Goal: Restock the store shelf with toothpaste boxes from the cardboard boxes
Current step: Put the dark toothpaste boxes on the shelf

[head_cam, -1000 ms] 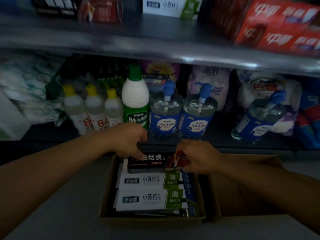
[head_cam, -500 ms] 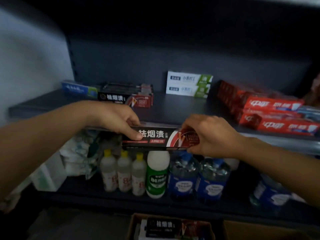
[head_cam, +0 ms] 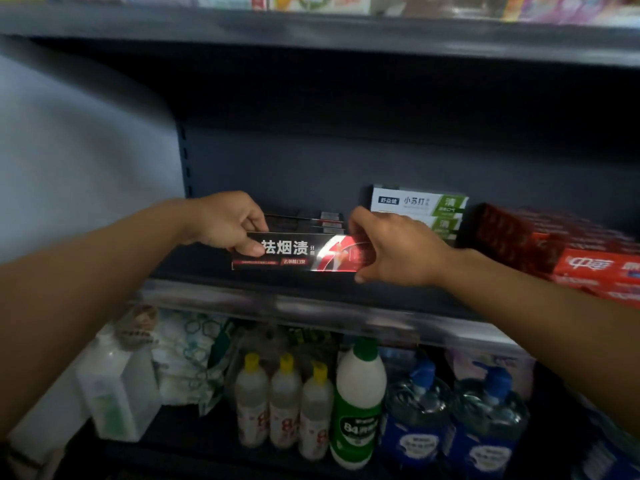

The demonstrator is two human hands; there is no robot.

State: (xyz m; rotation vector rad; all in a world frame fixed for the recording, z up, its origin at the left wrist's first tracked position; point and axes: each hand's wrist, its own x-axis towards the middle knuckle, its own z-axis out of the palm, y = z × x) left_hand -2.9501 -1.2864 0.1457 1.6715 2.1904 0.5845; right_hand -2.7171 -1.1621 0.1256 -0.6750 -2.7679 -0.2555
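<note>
Spanning the view from side to side, the shelf lies under and beyond both hands, with a low stack of dark boxes just behind the fingers and white-and-green boxes behind the right knuckles. The black toothpaste box hangs between the two hands, its long axis running left to right, parallel to the shelf edge, its printed face turned toward the person. The left hand pinches its left end, thumb in front. The right hand curls round its right end. Both seem equally near; the likely next move is a push straight back, away from the fingers.
</note>
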